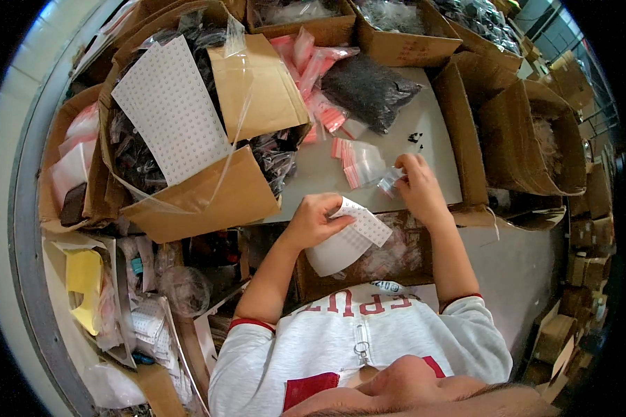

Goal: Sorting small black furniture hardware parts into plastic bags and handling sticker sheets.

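Observation:
My left hand [318,221] pinches a curled white sheet [341,251] dotted with rows of small round spots. Part of this sheet is folded over at its top. To the right, the fingers of my right hand [419,186] are closed on a small clear plastic bag [388,182] above the table's near edge. Just beyond that bag lies a stack of clear zip bags [360,164] with red strips. Several tiny black pieces [415,141] rest on the grey table [435,118] past my right hand.
A dark filled plastic bag [368,89] and red-striped bags [314,66] lie at the back. On the left, a cardboard box [209,198] holds another dotted sheet [174,111]. Open cartons [528,139] stand right; an open box [412,267] with small bags sits below my hands.

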Action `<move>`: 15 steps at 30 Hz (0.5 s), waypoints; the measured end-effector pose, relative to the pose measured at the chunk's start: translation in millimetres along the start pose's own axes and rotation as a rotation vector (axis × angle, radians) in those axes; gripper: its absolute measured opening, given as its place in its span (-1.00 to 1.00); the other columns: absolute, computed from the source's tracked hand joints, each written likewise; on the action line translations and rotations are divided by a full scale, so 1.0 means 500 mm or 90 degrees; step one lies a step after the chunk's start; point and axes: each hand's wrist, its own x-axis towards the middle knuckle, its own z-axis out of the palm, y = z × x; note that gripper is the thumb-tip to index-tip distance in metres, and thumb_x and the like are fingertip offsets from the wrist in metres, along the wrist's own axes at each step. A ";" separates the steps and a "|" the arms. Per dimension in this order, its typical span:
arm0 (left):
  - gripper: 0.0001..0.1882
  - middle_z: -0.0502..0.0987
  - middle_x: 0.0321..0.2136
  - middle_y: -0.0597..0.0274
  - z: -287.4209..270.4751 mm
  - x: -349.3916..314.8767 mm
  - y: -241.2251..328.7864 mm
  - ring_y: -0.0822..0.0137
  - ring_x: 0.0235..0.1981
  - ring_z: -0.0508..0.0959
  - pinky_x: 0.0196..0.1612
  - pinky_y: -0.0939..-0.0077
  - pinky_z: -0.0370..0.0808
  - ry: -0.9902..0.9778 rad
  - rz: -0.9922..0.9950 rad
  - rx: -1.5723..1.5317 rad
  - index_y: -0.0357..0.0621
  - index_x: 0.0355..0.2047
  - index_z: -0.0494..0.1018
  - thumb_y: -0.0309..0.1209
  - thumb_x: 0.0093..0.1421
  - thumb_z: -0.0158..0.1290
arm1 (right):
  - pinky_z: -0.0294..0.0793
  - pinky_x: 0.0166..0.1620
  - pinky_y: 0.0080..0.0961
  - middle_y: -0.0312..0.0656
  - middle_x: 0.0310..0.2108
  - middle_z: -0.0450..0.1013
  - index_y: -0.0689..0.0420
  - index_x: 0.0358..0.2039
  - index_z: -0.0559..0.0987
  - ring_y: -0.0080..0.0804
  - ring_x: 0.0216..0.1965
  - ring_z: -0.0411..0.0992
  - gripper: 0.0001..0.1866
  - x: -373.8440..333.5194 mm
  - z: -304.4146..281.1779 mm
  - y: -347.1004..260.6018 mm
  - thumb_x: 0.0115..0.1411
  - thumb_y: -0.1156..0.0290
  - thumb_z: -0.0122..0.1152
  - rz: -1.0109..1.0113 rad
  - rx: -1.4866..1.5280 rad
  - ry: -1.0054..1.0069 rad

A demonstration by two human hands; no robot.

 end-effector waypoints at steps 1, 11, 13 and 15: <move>-0.81 0.52 -0.51 0.07 0.000 -0.002 0.000 0.32 -0.53 0.51 -0.45 0.44 0.43 0.002 -0.001 0.001 -0.33 -0.37 0.53 -0.50 0.03 0.26 | 0.43 -0.09 -0.19 -0.02 -0.13 0.38 0.12 -0.11 0.38 -0.05 -0.16 0.44 -0.60 0.000 -0.009 -0.005 0.03 0.61 0.26 0.064 0.010 0.006; -0.81 0.50 -0.55 0.11 -0.004 0.000 -0.004 0.36 -0.56 0.47 -0.47 0.45 0.41 -0.019 0.009 0.048 -0.31 -0.40 0.52 -0.49 0.02 0.29 | 0.42 -0.04 -0.30 -0.08 -0.13 0.33 0.13 -0.06 0.34 -0.15 -0.16 0.41 -0.45 -0.039 -0.043 0.025 -0.07 0.68 0.34 0.077 0.045 0.003; -0.82 0.55 -0.53 0.15 -0.006 0.000 -0.003 0.45 -0.51 0.52 -0.44 0.50 0.44 -0.029 -0.005 0.069 -0.30 -0.39 0.54 -0.51 0.02 0.30 | 0.42 -0.03 -0.29 -0.08 -0.12 0.33 0.13 -0.05 0.34 -0.15 -0.16 0.40 -0.44 -0.045 -0.050 0.032 -0.08 0.71 0.32 0.072 0.025 -0.011; -0.81 0.56 -0.52 0.14 -0.003 0.001 -0.006 0.42 -0.51 0.53 -0.44 0.50 0.44 -0.023 0.017 0.050 -0.30 -0.38 0.54 -0.50 0.02 0.30 | 0.41 -0.02 -0.27 -0.08 -0.08 0.30 0.12 -0.04 0.33 -0.14 -0.15 0.39 -0.41 -0.049 -0.052 0.039 -0.10 0.76 0.29 0.101 0.048 -0.019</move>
